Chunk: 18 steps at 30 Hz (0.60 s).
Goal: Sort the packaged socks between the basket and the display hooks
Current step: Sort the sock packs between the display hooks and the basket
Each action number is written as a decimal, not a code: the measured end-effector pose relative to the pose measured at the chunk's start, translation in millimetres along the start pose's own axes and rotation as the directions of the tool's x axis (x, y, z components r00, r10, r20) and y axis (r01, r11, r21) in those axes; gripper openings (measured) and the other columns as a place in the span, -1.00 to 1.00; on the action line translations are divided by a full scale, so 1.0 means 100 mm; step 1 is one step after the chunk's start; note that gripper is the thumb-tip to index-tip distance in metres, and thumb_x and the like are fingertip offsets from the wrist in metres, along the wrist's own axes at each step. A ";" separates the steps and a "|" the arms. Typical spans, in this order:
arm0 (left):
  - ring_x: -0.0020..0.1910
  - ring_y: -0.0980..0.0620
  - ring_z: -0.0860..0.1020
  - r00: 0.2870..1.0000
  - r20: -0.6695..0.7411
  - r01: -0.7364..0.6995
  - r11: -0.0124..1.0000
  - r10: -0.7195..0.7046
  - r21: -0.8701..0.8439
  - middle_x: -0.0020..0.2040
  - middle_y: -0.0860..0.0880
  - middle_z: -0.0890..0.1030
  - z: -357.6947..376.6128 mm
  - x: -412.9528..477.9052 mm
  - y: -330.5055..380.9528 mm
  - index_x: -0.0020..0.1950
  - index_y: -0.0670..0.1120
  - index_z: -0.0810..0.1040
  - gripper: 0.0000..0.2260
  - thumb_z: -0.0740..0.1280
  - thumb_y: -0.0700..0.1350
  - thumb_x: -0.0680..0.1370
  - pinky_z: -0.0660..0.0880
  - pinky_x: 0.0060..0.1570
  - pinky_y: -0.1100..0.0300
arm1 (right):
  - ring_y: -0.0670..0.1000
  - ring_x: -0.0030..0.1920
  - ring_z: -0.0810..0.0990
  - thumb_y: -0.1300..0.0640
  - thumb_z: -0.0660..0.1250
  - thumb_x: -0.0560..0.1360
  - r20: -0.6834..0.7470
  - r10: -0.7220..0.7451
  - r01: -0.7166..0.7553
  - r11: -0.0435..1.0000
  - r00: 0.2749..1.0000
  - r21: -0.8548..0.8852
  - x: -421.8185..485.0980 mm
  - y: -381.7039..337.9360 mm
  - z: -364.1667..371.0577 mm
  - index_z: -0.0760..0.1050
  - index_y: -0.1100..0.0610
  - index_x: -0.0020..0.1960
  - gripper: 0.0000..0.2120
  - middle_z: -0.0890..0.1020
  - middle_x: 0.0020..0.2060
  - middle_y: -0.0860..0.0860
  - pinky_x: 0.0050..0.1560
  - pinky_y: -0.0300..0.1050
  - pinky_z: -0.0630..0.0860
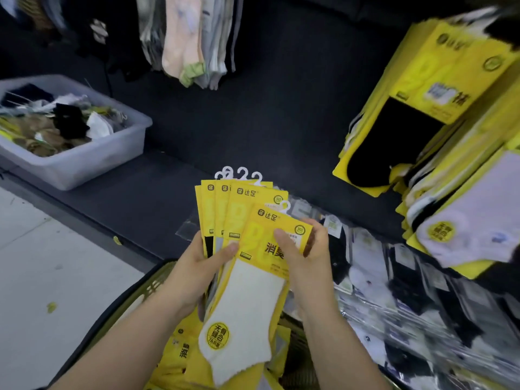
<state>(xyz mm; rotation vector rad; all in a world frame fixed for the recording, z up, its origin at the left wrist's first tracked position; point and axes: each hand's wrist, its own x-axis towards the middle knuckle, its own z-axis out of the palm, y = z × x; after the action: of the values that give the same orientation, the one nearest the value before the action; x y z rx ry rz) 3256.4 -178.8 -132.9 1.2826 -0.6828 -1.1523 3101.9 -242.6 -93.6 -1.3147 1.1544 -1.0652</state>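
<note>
Grips a fan of yellow sock packs (225, 212) in the left hand (202, 266), thumb across the fronts and low on the cards. Leaves the headers and white hangers (241, 173) showing, probably for telling the kinds apart. Pinches the front pack (253, 299), a white sock, by its card with the right hand (306, 249), thumb on top and fingers behind, likely to slide it free. Holds all this directly above the basket (157, 280), with more yellow packs (183, 358) lying inside. Has open air ahead and up to the right, toward the hanging packs (439, 80); cannot see the hooks themselves. Needs care beside the clear-bagged socks (422, 319), just right of the right hand. Stands well apart from the grey bin (92, 164) at far left.
</note>
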 end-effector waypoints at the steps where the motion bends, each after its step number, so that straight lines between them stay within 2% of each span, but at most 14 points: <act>1: 0.02 -0.04 0.67 1.000 0.020 -0.004 1.000 0.004 -0.009 0.07 0.04 0.69 0.06 0.00 0.03 0.20 0.12 0.47 -0.52 0.43 0.15 0.32 0.57 0.02 -0.06 | -0.10 -0.14 0.63 -0.07 0.46 0.37 -0.040 -0.030 0.028 0.999 0.999 -0.038 0.05 -0.13 -0.05 0.45 -0.21 -0.05 -0.77 0.63 -0.14 -0.06 -0.22 -0.20 0.53; 3: 0.02 -0.03 0.67 0.998 0.056 -0.026 0.999 0.028 -0.024 0.08 0.04 0.68 0.18 0.02 0.10 0.20 0.13 0.48 -0.53 0.43 0.15 0.32 0.57 0.01 -0.03 | -0.10 -0.23 0.61 -0.12 0.45 0.36 -0.063 -0.061 0.055 0.994 0.996 -0.092 0.16 -0.35 -0.17 0.54 -0.15 -0.15 -0.87 0.64 -0.17 -0.02 -0.24 -0.10 0.56; 6: 0.04 0.01 0.67 0.991 0.109 -0.082 0.996 0.084 -0.016 0.09 0.08 0.68 0.37 0.07 0.29 0.20 0.15 0.48 -0.56 0.42 0.15 0.34 0.55 0.03 -0.01 | 0.02 -0.10 0.66 0.01 0.45 0.41 -0.014 -0.076 0.073 0.988 0.997 -0.137 0.28 -0.66 -0.36 0.63 -0.02 -0.14 -0.93 0.69 -0.14 -0.03 -0.01 0.09 0.60; 8: 0.04 0.06 0.66 0.982 0.137 -0.135 0.991 0.133 0.005 0.08 0.11 0.68 0.48 0.13 0.44 0.20 0.15 0.48 -0.57 0.41 0.14 0.36 0.54 0.02 0.05 | 0.09 -0.03 0.64 0.10 0.43 0.44 -0.020 -0.142 0.137 0.979 0.990 -0.151 0.33 -0.87 -0.47 0.64 0.01 -0.16 -0.98 0.69 -0.15 -0.05 0.05 0.13 0.58; 10: 0.03 0.08 0.66 0.974 0.142 -0.183 0.983 0.178 0.021 0.08 0.12 0.68 0.56 0.20 0.61 0.20 0.15 0.48 -0.61 0.41 0.10 0.38 0.53 0.01 0.06 | 0.03 -0.02 0.63 0.09 0.39 0.48 -0.070 -0.240 0.225 0.958 0.968 -0.177 0.38 -1.08 -0.58 0.62 0.01 -0.15 -0.95 0.68 -0.15 -0.07 0.01 0.07 0.57; 12: -0.02 0.10 0.67 0.967 0.118 -0.231 0.973 0.227 0.025 0.03 0.12 0.69 0.61 0.30 0.78 0.15 0.15 0.50 -0.69 0.41 0.03 0.43 0.54 -0.08 0.12 | -0.20 -0.16 0.57 0.05 0.32 0.52 -0.149 -0.410 0.362 0.893 0.900 -0.267 0.43 -1.35 -0.69 0.59 -0.01 -0.14 -0.90 0.64 -0.21 -0.17 -0.11 -0.18 0.49; 14: -0.14 0.15 0.68 0.959 0.073 -0.276 0.960 0.272 0.047 -0.04 0.13 0.70 0.61 0.39 0.94 0.10 0.16 0.50 -0.77 0.40 -0.06 0.49 0.54 -0.26 0.24 | -0.29 -0.29 0.50 0.06 0.27 0.56 -0.217 -0.554 0.467 0.814 0.804 -0.345 0.48 -1.66 -0.77 0.53 -0.02 -0.18 -0.85 0.58 -0.30 -0.22 -0.27 -0.39 0.39; 15: -0.20 0.17 0.67 0.955 0.055 -0.293 0.954 0.290 0.060 -0.06 0.13 0.70 0.60 0.43 1.01 0.08 0.16 0.49 -0.78 0.40 -0.08 0.50 0.52 -0.33 0.29 | -0.28 -0.30 0.49 0.08 0.25 0.57 -0.245 -0.609 0.497 0.774 0.755 -0.392 0.52 -1.81 -0.80 0.49 -0.03 -0.19 -0.83 0.56 -0.32 -0.20 -0.32 -0.42 0.35; 18: -0.20 0.20 0.66 0.944 0.013 -0.327 0.935 0.328 0.137 -0.09 0.16 0.70 0.54 0.50 1.19 0.06 0.19 0.47 -0.79 0.39 -0.06 0.51 0.49 -0.33 0.27 | -0.10 -0.24 0.47 0.12 0.18 0.60 -0.312 -0.693 0.481 0.693 0.650 -0.537 0.74 -2.17 -0.87 0.43 0.05 -0.13 -0.86 0.53 -0.24 -0.08 -0.33 -0.27 0.27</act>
<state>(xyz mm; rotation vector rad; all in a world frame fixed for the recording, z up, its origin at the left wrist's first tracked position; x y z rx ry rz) 3256.3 -258.0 -17.5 1.2312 -0.9439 -0.8360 3040.6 -328.7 127.4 -1.9186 1.4054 -1.8139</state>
